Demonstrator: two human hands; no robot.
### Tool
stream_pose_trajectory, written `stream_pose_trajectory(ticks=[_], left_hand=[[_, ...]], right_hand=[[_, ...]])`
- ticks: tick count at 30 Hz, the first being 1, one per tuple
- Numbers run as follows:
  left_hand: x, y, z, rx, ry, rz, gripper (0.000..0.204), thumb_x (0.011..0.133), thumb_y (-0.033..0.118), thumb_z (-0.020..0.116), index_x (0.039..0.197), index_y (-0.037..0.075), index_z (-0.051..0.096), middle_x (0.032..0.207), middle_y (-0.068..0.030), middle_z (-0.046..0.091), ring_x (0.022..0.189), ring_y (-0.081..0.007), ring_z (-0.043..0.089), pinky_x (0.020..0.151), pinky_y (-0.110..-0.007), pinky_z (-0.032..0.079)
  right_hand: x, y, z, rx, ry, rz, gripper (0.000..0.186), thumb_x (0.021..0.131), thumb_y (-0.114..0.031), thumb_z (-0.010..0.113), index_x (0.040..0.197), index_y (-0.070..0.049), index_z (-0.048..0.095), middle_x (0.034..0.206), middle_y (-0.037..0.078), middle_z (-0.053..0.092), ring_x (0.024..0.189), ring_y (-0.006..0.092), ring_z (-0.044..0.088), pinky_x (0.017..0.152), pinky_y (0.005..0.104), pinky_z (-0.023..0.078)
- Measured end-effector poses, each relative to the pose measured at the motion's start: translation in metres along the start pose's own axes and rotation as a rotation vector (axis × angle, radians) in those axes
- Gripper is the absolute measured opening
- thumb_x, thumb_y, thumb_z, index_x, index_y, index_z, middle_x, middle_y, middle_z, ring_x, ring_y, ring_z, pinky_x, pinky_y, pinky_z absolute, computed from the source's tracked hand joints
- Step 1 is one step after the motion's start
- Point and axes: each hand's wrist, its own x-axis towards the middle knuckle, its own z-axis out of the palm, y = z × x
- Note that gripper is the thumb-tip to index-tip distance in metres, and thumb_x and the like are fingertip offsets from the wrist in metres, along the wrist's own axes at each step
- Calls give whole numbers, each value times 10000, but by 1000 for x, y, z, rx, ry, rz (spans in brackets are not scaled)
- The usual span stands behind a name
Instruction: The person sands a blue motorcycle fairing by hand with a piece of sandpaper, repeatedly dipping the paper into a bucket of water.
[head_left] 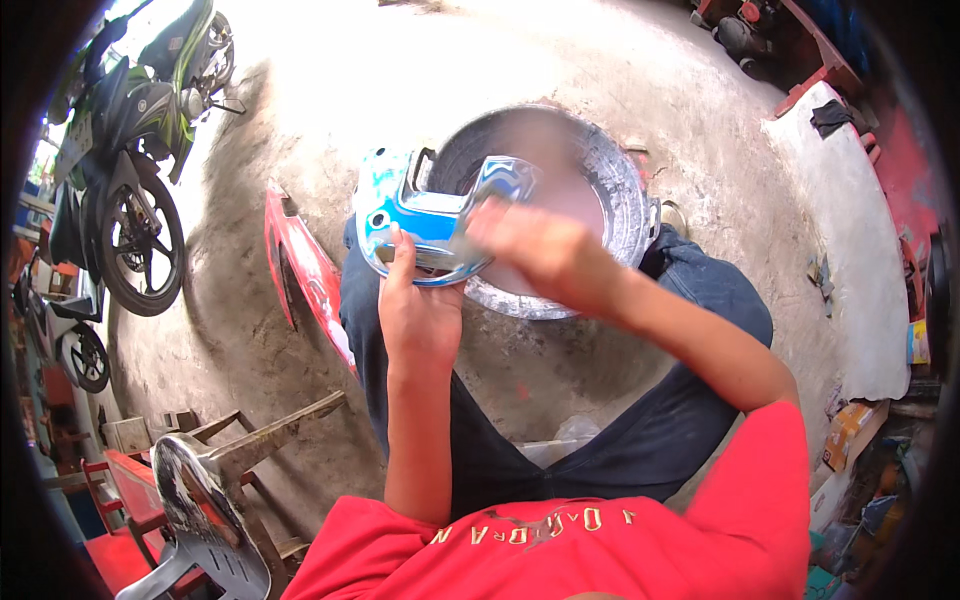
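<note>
A blue and silver-white motorcycle body panel, with round holes and patchy worn paint, is held up over the near left rim of a basin. My left hand grips its near edge from below, thumb on top. Curled over the panel's right part, my right hand presses a thin grey sheet against it; the hand is somewhat blurred, and most of the sheet is hidden under the fingers. The round, grey-stained basin holds cloudy liquid and stands on the floor between my knees.
A red and white body panel lies on the concrete floor left of my leg. Motorcycles stand at the far left. A worn chair is at the lower left. Along the right are a pale slab and an orange box.
</note>
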Motion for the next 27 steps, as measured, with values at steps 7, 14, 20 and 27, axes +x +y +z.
stream_pose_trajectory(ticks=[7, 14, 20, 27], left_hand=[[-8, -11, 22, -10, -37, -1, 294, 1088, 220, 455, 1351, 92, 488, 1347, -121, 570, 1219, -277, 589, 1010, -481, 526], [-11, -14, 29, 77, -38, -13, 294, 1095, 240, 434, 1327, 67, 483, 1327, -156, 580, 1199, -285, 613, 969, -455, 570], [-7, -12, 30, 53, -42, -7, 350, 1094, 247, 434, 1370, 32, 450, 1356, -171, 565, 1213, -304, 610, 980, -480, 566], [-10, -5, 26, 84, -61, -3, 357, 1093, 248, 436, 1392, 52, 441, 1366, -160, 560, 1209, -314, 614, 980, -494, 565]], right_hand=[[0, 14, -11, 116, 2, 147, 359, 882, -20, 567, 1226, -33, 668, 1253, 162, 683, 1203, 297, 648, 1032, 391, 528], [1, 58, -22, 3, -87, 388, 311, 915, -89, 585, 1209, -47, 680, 1215, 124, 710, 1142, 252, 689, 971, 379, 562], [8, 7, -14, 42, -55, 10, 304, 938, -110, 537, 1199, -54, 683, 1225, 148, 702, 1133, 284, 689, 970, 379, 562], [12, -20, -18, -9, -119, 17, 363, 904, -53, 573, 1260, -32, 646, 1260, 161, 682, 1184, 263, 666, 1008, 388, 543]])
